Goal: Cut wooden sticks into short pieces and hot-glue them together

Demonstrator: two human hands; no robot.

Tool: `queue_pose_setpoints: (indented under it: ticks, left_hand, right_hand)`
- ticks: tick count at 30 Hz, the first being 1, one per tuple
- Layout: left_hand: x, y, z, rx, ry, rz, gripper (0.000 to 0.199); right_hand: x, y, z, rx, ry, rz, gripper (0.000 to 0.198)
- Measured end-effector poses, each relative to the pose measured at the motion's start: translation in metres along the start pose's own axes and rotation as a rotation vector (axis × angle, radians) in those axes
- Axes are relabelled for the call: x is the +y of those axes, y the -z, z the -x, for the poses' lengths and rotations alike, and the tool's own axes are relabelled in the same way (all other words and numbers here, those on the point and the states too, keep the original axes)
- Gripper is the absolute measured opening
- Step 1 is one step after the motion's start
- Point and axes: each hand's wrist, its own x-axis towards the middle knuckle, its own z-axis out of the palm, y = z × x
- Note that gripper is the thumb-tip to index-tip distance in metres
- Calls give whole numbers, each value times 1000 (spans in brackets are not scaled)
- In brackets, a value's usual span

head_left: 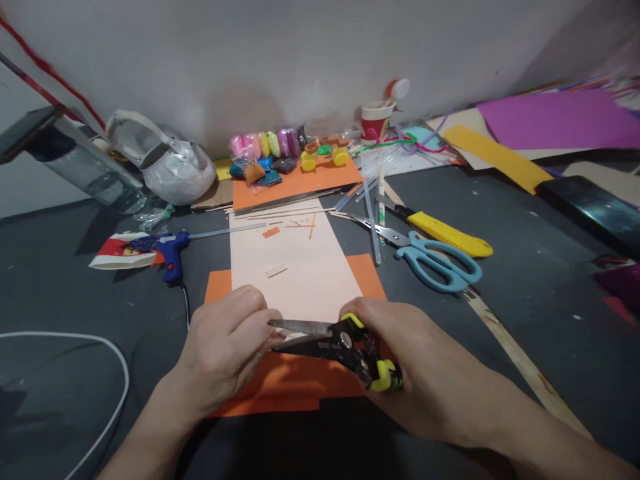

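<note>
My right hand [425,360] is wrapped round the yellow-and-black handles of a pair of snips [345,340]. Their pointed blades face left and are parted. My left hand [225,340] is closed at the blade tips, pinching a thin pale stick [295,333] that shows between the blades; its far end is hidden by the fingers. Both hands are above a cream sheet [295,280] laid over orange paper [270,387]. On the cream sheet lie short stick pieces [277,271], an orange scrap [271,232] and thin orange strips [311,227].
Blue-handled scissors [435,263] and a yellow cutter [447,233] lie right. To the left are a blue glue gun [173,253], a white cable [125,373], a silvery kettle [175,170] and a bottle [95,167]. Colourful clay packs [270,143] and a paper cup [376,123] stand behind.
</note>
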Motion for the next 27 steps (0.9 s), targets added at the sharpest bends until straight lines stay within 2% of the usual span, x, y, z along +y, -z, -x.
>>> queue_pose_setpoints:
  ticks: [5,9,12,17,22,27]
  left_hand:
    - [1,-1,-3,12,-2,-8,21]
    - [1,2,-1,12,40,-28,23]
    - [2,5,1,45,36,-63,21]
    - [1,5,2,86,26,-83,21]
    - [1,3,3,103,12,-95,18]
    - [4,1,1,116,-1,-118,20]
  right_hand:
    - [2,-2,3,54,14,53,20]
    - [1,-1,1,105,-52,12,17]
    - [-2,1,0,83,-93,-9,20]
    - [-8,-1,1,37,-48,0,18]
    - [-10,-5,1,17,-72,1,15]
    - [-7,-7,4,37,-58,10,15]
